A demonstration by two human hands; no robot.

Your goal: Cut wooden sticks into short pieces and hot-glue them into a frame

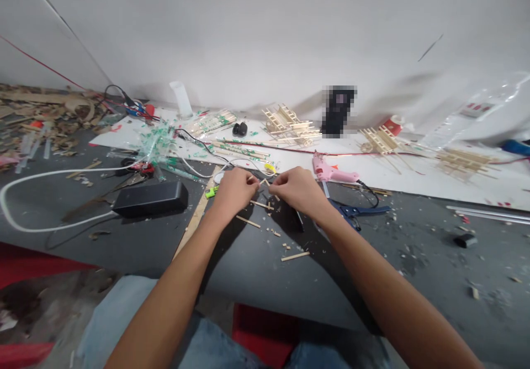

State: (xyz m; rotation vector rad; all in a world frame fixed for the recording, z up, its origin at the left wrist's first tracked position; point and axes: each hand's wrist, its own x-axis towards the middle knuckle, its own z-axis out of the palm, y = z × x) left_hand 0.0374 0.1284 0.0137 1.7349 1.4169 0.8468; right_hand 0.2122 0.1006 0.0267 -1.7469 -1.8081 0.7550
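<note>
Fingers (pixel 278 183) of both hands (pixel 235 188) (pixel 301 190) pinching sticks (pixel 266 182) over littered grey table (pixel 244 281); pale wall (pixel 248 38) behind.

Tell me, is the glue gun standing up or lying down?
Lying down: the pink glue gun looks flat on its side, its handle stretched sideways near the white sheet's edge.
</note>
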